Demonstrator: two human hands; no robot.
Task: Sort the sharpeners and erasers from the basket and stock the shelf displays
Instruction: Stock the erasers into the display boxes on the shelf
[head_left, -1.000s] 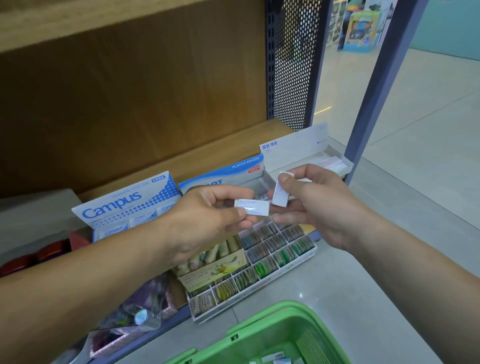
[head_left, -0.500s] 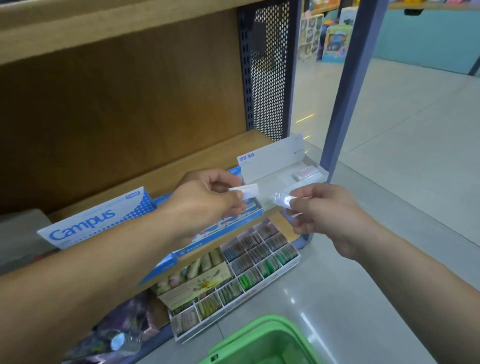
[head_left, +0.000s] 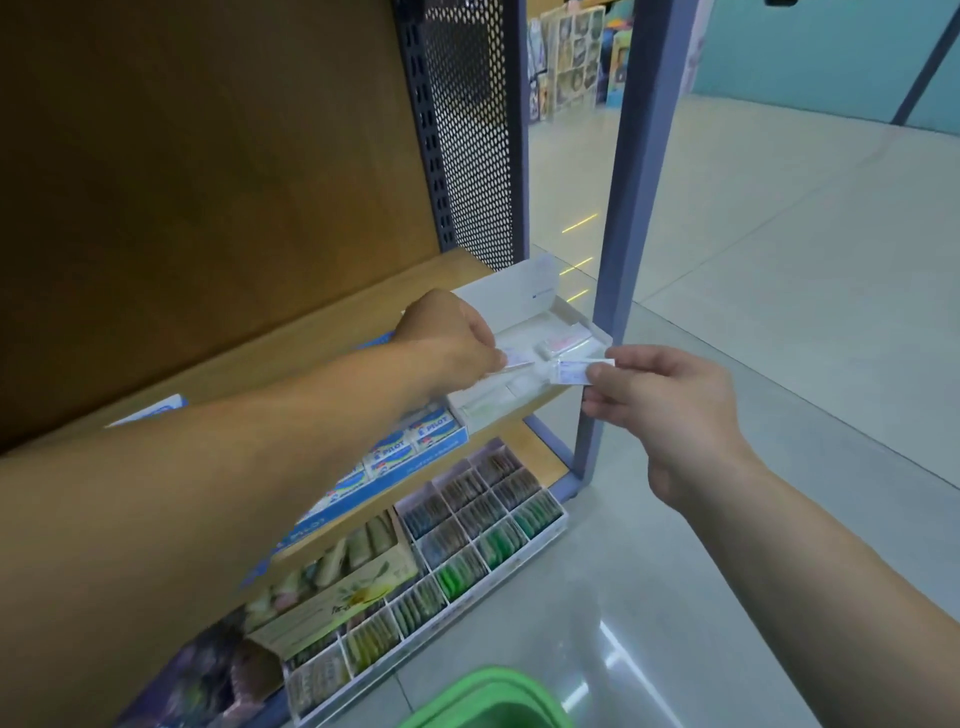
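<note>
My left hand (head_left: 452, 345) reaches over the white display box (head_left: 540, 291) at the right end of the wooden shelf and pinches a small white wrapped eraser (head_left: 517, 358) just above the box's floor. My right hand (head_left: 670, 410) hovers beside the box's front right corner and pinches another white wrapped eraser (head_left: 576, 371) between thumb and fingers. A pink-wrapped eraser (head_left: 566, 340) lies inside the box. The green basket (head_left: 488, 699) shows only its rim at the bottom edge.
A blue Pilot eraser box (head_left: 415, 452) sits left of the white box, partly under my left arm. Below, a divided tray (head_left: 467, 545) holds several rows of coloured packets. A grey upright post (head_left: 634, 208) stands right behind the white box. Tiled floor spreads right.
Both hands have moved right and away from me toward the white display box. My left hand has lowered its eraser into the box, and my view has swung right and nearer.
</note>
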